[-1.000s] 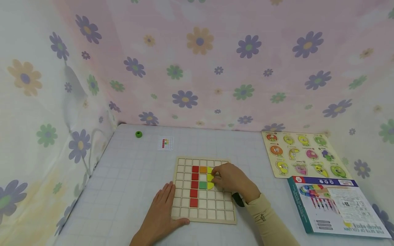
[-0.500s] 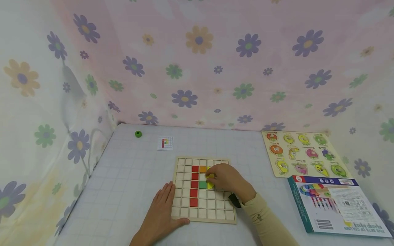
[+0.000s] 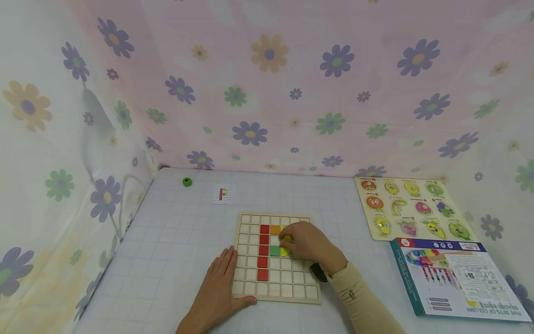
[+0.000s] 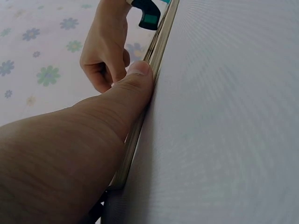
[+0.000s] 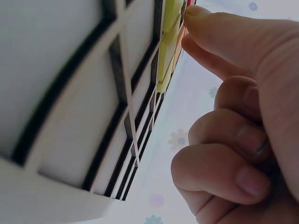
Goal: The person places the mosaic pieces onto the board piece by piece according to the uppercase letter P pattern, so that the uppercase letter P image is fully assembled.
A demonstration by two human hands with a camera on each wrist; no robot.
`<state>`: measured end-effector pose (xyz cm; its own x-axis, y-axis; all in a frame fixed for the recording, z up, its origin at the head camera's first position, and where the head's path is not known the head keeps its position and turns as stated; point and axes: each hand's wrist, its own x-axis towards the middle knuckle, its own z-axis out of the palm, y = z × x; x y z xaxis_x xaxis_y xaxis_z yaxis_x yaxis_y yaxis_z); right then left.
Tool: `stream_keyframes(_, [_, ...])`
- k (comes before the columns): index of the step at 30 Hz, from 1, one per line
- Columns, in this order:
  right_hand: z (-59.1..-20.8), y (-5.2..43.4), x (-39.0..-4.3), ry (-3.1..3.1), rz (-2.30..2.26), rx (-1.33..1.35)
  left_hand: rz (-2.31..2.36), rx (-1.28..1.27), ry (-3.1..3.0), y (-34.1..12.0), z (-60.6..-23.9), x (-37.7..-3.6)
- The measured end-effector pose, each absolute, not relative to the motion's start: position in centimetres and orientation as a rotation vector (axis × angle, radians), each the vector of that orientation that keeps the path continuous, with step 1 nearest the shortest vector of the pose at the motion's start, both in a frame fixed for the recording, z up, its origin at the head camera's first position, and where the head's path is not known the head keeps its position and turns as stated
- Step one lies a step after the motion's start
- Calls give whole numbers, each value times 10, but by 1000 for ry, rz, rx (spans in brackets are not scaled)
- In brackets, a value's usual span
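On the table lies a wooden grid board (image 3: pixel 292 290) holding coloured tiles. A column of red tiles (image 3: pixel 263 262) runs beside an orange tile (image 3: pixel 275 229) and a green tile (image 3: pixel 275 251); to their right is a yellow column (image 5: pixel 165 53). My left hand (image 3: pixel 219 287) lies flat at the board's left side, its thumb (image 4: pixel 135 84) against the front edge. Over the yellow column, my right hand (image 3: pixel 310 243) brings thumb and forefinger together near the cell between orange and green. Its other fingers are curled. Whether a tile is between the fingertips is hidden.
A small printed pattern card (image 3: pixel 224 194) and a green bead (image 3: pixel 187 182) lie behind the board. At the right are a fruit puzzle board (image 3: pixel 410 208) and a flat box (image 3: pixel 459 283). Flowered cloth (image 3: pixel 271 106) encloses the table.
My right hand has shifted slightly left over the yellow column, so that its fingertips now reach its left side. The left hand and the board have stayed in place.
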<state>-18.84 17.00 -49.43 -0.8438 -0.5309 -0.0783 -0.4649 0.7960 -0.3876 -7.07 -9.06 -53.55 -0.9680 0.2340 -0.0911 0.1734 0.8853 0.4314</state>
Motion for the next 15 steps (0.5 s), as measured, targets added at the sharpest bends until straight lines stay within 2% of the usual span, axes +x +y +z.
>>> stream_keyframes(15, [-498, 176, -188, 2802, -591, -682, 638, 318, 2920, -90, -538, -70])
